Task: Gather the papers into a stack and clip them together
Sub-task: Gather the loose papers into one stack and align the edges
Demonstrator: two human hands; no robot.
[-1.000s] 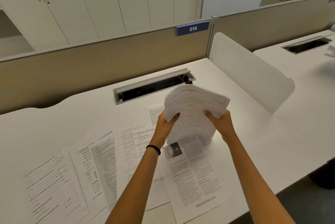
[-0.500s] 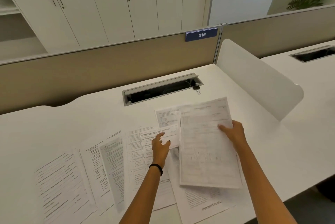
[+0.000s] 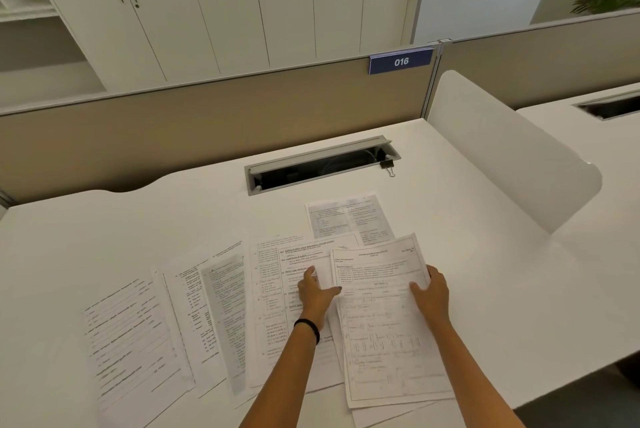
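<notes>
A stack of printed papers (image 3: pixel 388 334) lies flat on the white desk (image 3: pixel 485 254), over other sheets. My right hand (image 3: pixel 429 296) holds the stack's right edge, thumb on top. My left hand (image 3: pixel 317 296) is at the stack's left edge, with the corner of the neighbouring sheet (image 3: pixel 294 261) between its fingers and thumb. More sheets fan out to the left (image 3: pixel 214 306), the farthest one (image 3: pixel 128 334) near the desk's left side. One sheet (image 3: pixel 349 216) lies behind the stack. A black binder clip (image 3: pixel 388 164) sits by the cable slot's right end.
A grey cable slot (image 3: pixel 322 164) is set into the desk behind the papers. A white divider panel (image 3: pixel 502 150) stands at the right, with a beige partition (image 3: pixel 207 122) along the back. The desk's front edge runs just below the stack.
The stack was held upright in both hands, then laid flat on the desk. My left hand let go of it and moved to the sheet on the left.
</notes>
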